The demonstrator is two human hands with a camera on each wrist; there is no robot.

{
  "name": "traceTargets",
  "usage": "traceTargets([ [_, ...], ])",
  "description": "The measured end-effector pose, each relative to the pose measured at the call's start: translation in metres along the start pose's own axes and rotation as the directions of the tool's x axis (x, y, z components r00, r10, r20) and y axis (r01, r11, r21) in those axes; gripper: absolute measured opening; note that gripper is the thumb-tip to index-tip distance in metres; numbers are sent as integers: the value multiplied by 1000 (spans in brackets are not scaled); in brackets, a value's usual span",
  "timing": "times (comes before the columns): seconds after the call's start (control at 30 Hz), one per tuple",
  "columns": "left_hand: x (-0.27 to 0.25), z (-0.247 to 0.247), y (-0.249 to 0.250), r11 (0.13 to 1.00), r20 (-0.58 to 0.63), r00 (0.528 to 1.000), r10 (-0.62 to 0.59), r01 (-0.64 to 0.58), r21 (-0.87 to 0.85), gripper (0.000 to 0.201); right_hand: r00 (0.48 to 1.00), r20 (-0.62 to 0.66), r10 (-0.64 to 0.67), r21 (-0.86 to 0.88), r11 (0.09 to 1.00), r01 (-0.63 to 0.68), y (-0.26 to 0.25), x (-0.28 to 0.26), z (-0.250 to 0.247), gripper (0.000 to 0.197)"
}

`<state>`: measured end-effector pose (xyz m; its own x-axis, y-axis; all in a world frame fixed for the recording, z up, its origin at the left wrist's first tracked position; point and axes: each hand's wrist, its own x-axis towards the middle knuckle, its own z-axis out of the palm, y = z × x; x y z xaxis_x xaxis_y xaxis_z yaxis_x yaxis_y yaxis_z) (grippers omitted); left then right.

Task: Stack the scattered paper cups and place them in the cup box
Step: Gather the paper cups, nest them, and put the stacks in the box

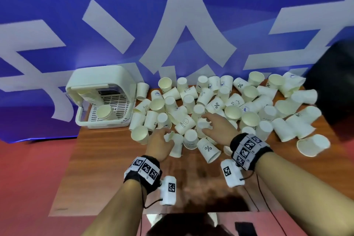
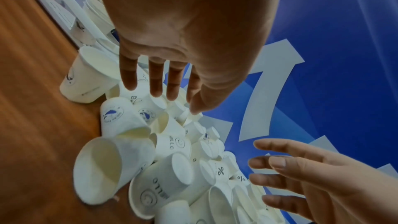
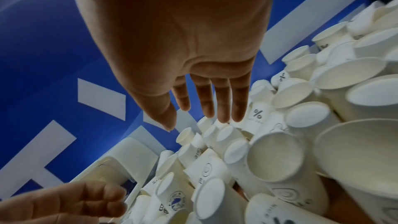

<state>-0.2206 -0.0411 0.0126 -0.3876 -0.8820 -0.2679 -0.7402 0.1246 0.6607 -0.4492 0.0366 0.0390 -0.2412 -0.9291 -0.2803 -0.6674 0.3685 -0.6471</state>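
Note:
Several white paper cups lie scattered in a heap across the far half of the wooden table, some upright, some on their sides, some upside down. The white cup box stands open at the far left with a stack of cups inside. My left hand hovers with straight fingers at the heap's near edge, beside a lying cup, and holds nothing. My right hand is spread over an upside-down cup. In the wrist views the left hand and right hand are both empty above cups.
A blue banner with white characters hangs right behind the table. A dark object stands at the far right edge. The near half of the table shows bare wood. A dark phone lies near my body.

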Motion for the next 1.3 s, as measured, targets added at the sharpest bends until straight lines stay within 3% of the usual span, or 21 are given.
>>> traceTargets([
  [0.2,-3,35,-3,990,-2,992,-128,128,67,49,998,-31,48,34,998,-47,37,-19,-4,53],
  [0.37,-6,67,-15,947,-53,946,-320,320,-8,62,993,-91,78,84,994,-70,63,-35,-3,51],
  [0.63,-1,98,-29,929,-108,927,-358,342,-145,75,986,-90,139,146,981,-125,94,-57,1,46],
  [0.97,0,104,-34,916,-78,923,-377,359,-177,63,979,-138,149,140,982,-129,107,-62,7,49],
  [1.07,0,102,-35,914,-81,924,-375,354,-199,63,979,-160,126,82,990,-114,110,-60,11,51],
  [1.3,4,98,-38,910,-75,924,-375,352,-218,60,978,-171,117,-253,954,-159,116,-48,24,67],
])
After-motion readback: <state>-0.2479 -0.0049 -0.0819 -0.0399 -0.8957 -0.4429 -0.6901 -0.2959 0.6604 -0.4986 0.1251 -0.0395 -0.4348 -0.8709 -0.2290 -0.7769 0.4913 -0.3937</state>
